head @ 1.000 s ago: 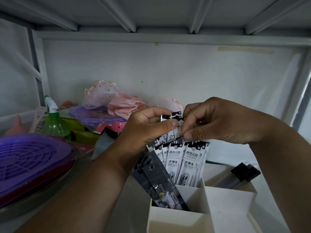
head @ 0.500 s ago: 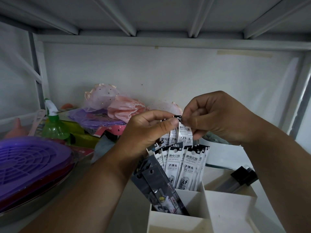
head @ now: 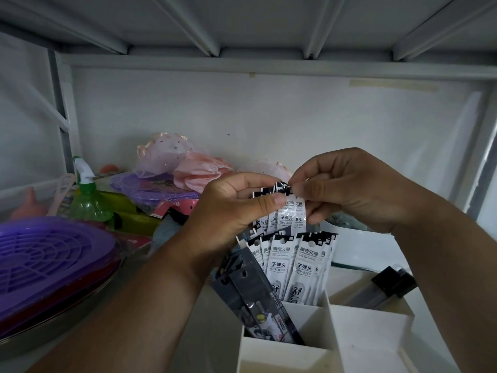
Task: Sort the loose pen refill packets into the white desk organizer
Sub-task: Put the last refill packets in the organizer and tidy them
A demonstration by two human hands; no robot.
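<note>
Near the centre of the frame, the left hand (head: 231,211) holds a small fan of refill packets (head: 285,214) with curled fingers, and the right hand (head: 349,189) pinches their top edge. They look light, thin, bendable and probably slippery; better to grip the stiff top. Below stands the white organizer (head: 282,351), packets already inside.
</note>
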